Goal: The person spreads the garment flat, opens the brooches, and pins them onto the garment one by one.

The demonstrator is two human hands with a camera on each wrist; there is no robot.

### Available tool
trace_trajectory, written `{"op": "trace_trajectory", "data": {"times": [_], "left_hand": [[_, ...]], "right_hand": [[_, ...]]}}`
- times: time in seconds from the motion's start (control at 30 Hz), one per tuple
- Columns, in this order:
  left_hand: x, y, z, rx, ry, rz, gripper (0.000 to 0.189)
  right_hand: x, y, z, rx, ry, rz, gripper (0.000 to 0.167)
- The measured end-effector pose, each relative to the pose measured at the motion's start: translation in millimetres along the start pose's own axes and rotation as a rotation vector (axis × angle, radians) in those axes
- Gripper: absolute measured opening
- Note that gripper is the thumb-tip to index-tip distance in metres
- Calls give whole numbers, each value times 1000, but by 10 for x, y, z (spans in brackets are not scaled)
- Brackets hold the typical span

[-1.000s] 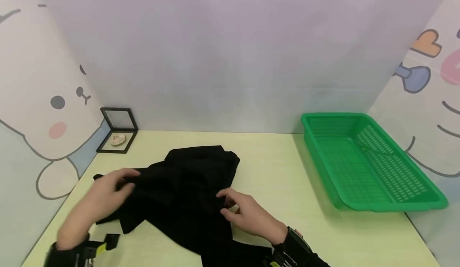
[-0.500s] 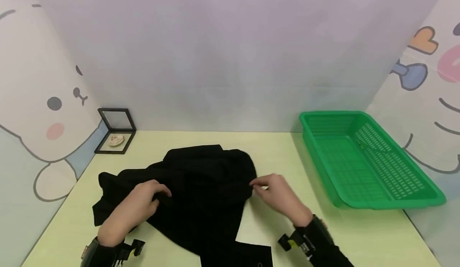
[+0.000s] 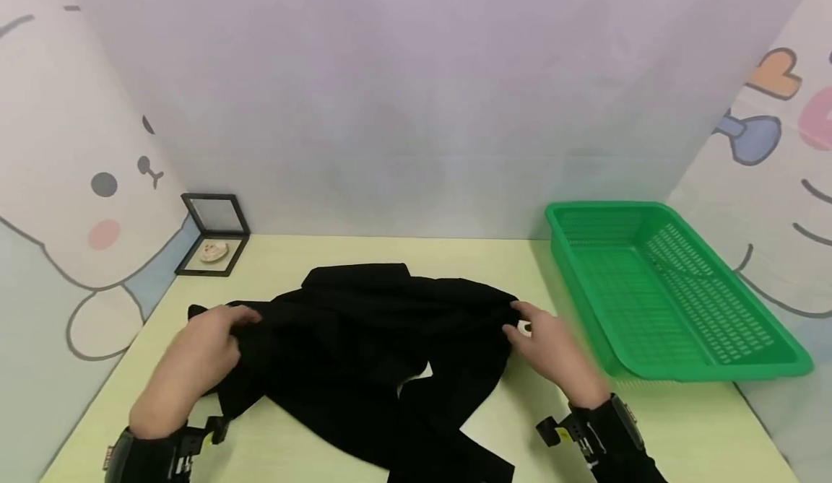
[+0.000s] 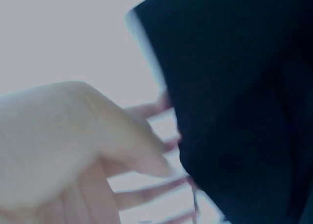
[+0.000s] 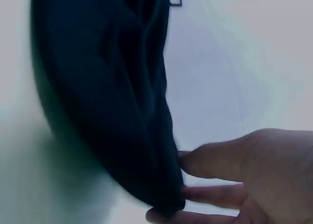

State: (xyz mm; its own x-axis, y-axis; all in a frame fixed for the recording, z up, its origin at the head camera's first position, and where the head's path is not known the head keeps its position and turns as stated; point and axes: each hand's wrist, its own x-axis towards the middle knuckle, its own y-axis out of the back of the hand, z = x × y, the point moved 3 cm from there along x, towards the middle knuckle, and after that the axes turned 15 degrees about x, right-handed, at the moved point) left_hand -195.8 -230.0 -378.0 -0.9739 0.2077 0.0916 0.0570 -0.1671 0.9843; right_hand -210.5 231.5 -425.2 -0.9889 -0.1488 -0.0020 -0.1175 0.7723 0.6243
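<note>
A crumpled black garment (image 3: 364,338) lies spread over the middle of the table, its exact kind hidden by the folds. At its right end, my right hand (image 3: 552,349) pinches the edge; in the right wrist view, fingers (image 5: 215,194) lie on both sides of the dark cloth (image 5: 117,106). On the opposite side, my left hand (image 3: 198,353) is over the garment's left part with its fingers extended. The left wrist view is blurred: the fingers of the left hand (image 4: 88,141) are spread and reach to the cloth (image 4: 230,87), thumb apart from them.
A green plastic basket (image 3: 588,306) stands at the right of the pale yellow table (image 3: 481,255). At the back left corner is an open black-framed case (image 3: 224,236) with a small pale object (image 3: 213,251) in it. Walls with cartoon prints enclose the table.
My right hand has moved right and drawn the garment's right end out toward the basket. My left hand went inward over the cloth, then back left. A small gap now shows within the garment.
</note>
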Motion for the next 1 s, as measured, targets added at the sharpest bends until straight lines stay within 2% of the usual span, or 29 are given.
{"op": "trace_trajectory", "data": {"times": [0.07, 0.1, 0.13, 0.2, 0.27, 0.33, 0.37, 0.43, 0.5, 0.6, 0.8, 0.9, 0.93, 1.0], "left_hand": [[6, -48, 184, -56, -139, 66, 49], [8, -93, 289, -95, -215, 79, 48], [8, -148, 392, -136, -288, 67, 46], [13, -281, 587, -200, -393, -25, 40], [18, -427, 745, -226, -433, -163, 36], [4, -567, 866, -208, -432, -281, 32], [-7, -629, 919, -180, -431, -317, 28], [-27, -732, 1024, -111, -444, -332, 20], [-51, -797, 1141, -50, -471, -303, 15], [-83, -827, 1322, 5, -510, -241, 16], [-151, -803, 1626, -41, -551, -225, 17], [-167, -793, 1725, -80, -601, -196, 15], [-170, -789, 1744, -90, -617, -184, 14], [-162, -786, 1754, -122, -632, -184, 13]], "right_hand": [[-4, -92, -6, 4, 18, -85, 39], [-8, -144, -13, 15, 33, -135, 34], [-14, -198, -25, 32, 53, -187, 30], [-39, -314, -56, 76, 99, -297, 24], [-81, -438, -92, 125, 140, -408, 26], [-130, -556, -128, 165, 153, -508, 34], [-154, -604, -140, 172, 151, -546, 36], [-192, -661, -142, 165, 136, -582, 35], [-209, -660, -112, 131, 117, -560, 26], [-198, -581, -33, 70, 95, -458, 11], [-190, -363, 46, -113, 77, -251, 9], [-228, -344, -44, -118, 172, -185, 7], [-249, -367, -94, -84, 214, -184, 5], [-298, -460, -207, 9, 305, -246, 7]]}}
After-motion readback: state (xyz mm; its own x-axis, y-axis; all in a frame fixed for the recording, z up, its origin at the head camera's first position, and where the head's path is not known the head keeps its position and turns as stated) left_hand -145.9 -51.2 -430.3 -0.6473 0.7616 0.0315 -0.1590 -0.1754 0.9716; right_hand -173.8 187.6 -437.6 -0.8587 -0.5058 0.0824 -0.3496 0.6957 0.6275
